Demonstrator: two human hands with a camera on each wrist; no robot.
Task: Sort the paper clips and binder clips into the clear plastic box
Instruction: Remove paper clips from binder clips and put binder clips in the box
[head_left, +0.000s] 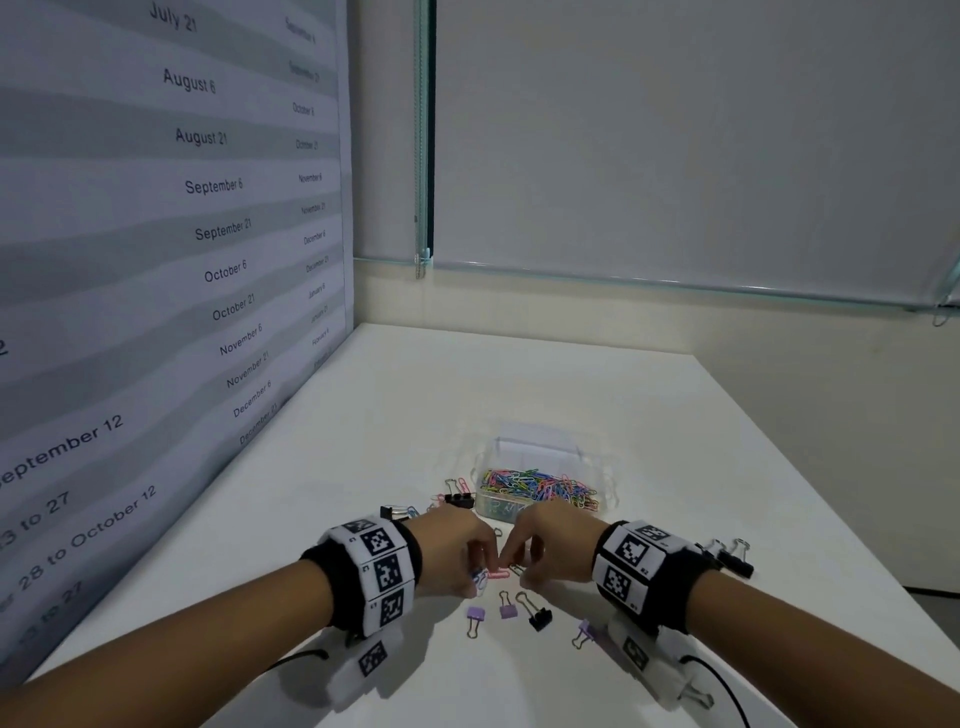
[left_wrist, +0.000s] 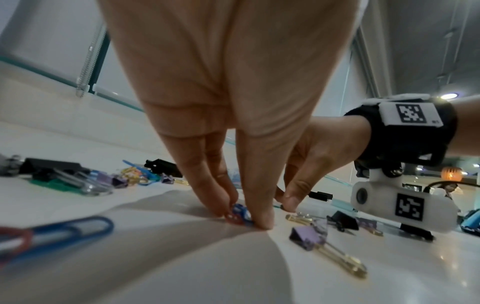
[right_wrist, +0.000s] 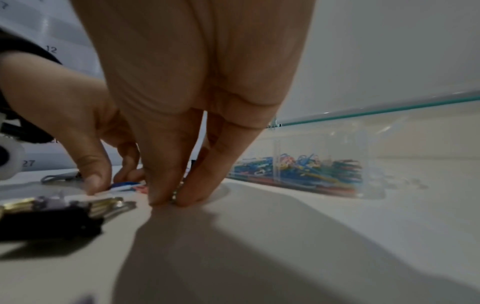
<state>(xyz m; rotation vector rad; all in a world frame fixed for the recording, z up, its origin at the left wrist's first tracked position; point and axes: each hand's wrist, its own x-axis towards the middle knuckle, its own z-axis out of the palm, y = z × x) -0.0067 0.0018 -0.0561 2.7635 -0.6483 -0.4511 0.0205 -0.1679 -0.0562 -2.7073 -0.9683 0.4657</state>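
The clear plastic box (head_left: 602, 470) stands mid-table, with a heap of coloured paper clips (head_left: 537, 486) in its near compartment. Just in front of it both hands work fingertip-down on the white table. My left hand (head_left: 480, 571) pinches a red and a blue paper clip (left_wrist: 237, 216) against the surface. My right hand (head_left: 514, 564) pinches a small gold-coloured clip (right_wrist: 174, 196) between thumb and finger. A pink paper clip (head_left: 498, 573) lies between the hands. Purple binder clips (head_left: 476, 614) and a black one (head_left: 540, 618) lie nearer me.
More black binder clips lie left of the box (head_left: 460, 500) and beyond my right wrist (head_left: 735, 561). A date poster (head_left: 171, 260) covers the left wall. The table's right edge (head_left: 810, 499) runs close by. A glass ledge (head_left: 675, 283) spans the back wall.
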